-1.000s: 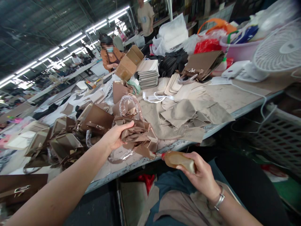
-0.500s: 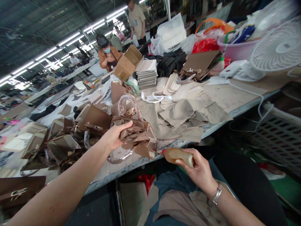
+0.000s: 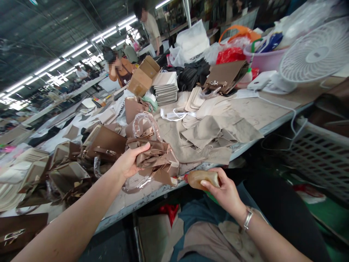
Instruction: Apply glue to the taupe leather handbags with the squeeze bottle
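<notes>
My left hand [image 3: 133, 161] is closed on a brown handbag [image 3: 170, 156] at the table's front edge, its thumb pressing bunched brown lining. A plastic-wrapped handle [image 3: 137, 185] of the bag lies below that hand. In my right hand [image 3: 225, 189] is a squeeze bottle [image 3: 203, 179] of amber, glue-like content, held on its side. Its red-collared nozzle points left and reaches the bag's lower right corner; whether the tip touches is too small to tell. Behind the bag stands another plastic-wrapped handle loop [image 3: 145, 123].
Several brown handbags [image 3: 105, 145] crowd the table to the left. Grey-beige fabric pieces [image 3: 215, 133] and a stack of pale panels [image 3: 166, 89] lie beyond. A white fan [image 3: 316, 54] stands right, above a plastic basket [image 3: 316, 153]. A co-worker [image 3: 120, 69] sits across the table.
The bottle has moved slightly left, its nozzle closer to the bag's corner. My left hand keeps its hold on the bag. The view has shifted a little, and the seated co-worker's arm has moved.
</notes>
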A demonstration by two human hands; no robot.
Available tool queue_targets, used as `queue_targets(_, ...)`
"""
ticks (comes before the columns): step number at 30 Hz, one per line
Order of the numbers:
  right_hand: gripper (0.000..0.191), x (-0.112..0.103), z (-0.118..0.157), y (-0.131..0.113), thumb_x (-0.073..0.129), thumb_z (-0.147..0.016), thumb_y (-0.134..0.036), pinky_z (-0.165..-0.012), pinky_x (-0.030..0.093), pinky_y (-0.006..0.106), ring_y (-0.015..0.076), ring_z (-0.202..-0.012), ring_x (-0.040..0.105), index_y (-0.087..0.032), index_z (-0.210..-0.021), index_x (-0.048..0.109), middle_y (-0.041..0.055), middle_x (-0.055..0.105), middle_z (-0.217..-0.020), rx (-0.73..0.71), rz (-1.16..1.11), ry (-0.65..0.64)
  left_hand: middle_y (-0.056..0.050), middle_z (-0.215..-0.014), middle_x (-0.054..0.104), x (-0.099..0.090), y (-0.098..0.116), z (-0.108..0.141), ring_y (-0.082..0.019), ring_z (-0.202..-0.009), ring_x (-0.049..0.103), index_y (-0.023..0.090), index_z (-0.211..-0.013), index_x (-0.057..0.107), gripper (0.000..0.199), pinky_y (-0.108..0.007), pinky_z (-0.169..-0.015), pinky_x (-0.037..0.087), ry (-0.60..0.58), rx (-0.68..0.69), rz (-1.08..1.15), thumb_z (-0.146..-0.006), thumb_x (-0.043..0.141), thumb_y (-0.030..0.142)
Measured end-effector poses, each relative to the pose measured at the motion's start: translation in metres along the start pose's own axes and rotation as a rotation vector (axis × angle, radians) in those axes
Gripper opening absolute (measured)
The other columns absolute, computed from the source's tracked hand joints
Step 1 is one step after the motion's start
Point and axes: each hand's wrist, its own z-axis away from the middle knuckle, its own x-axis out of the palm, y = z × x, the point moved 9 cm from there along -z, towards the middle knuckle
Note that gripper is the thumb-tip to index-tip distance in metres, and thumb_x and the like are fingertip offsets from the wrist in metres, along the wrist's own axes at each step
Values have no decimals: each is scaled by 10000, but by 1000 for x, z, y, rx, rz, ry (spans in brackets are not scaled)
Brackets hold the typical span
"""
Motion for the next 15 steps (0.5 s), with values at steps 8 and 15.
queue_targets(8, 362, -9, -2, -1, 664, -793, -485, -565, 493, 256, 149, -623, 579, -212, -1011, 567, 33, 646, -853, -105, 129, 143, -143, -858, 755, 3, 0, -4, -265, -755, 725, 91, -976, 685, 196, -361, -641, 613, 7, 3, -1, -823, 603, 181)
queue_targets(15, 327, -6, -1, 9, 669, -794, -443, -500, 474, 221, 125, -562, 551, -221, -1001, 550, -3, 630, -762, 6, 30, 92, -131, -832, 759, 2, 4, 3, -245, -719, 729, 97, -955, 687, 179, -369, -720, 612, 37, 50, 40, -827, 562, 106)
